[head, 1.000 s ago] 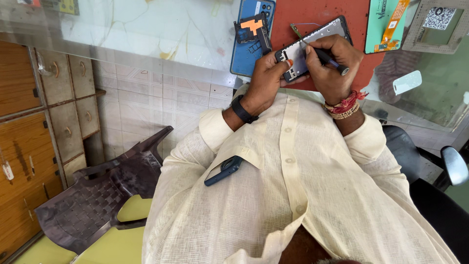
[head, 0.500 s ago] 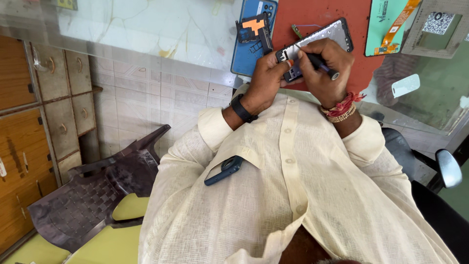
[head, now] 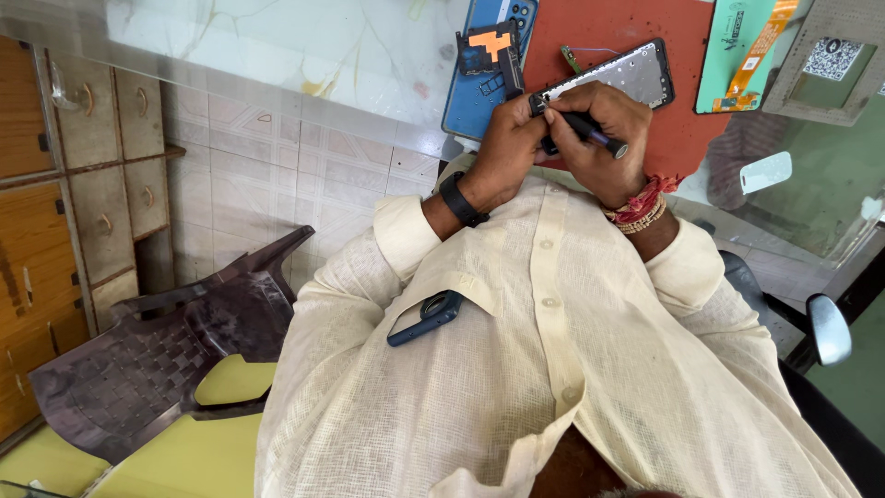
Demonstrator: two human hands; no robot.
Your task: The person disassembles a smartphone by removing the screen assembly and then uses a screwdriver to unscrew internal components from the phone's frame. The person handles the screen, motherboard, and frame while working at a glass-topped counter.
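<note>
well left of your hands stands a dark plastic chair [head: 166,350], and below your left wrist a dark phone [head: 425,316] pokes from your shirt pocket. just left of your left hand lies a blue phone back [head: 475,88] with a black and orange part on it. your left hand [head: 505,148] is clenched on the near end of the opened phone frame [head: 619,78], a dark, flat, tilted slab with a speckled grey face, lying on the red mat [head: 636,28] above your hands. your right hand [head: 599,138] grasps a dark screwdriver [head: 590,131], its tip at the frame's near end. right of it lies a green panel [head: 737,51].
</note>
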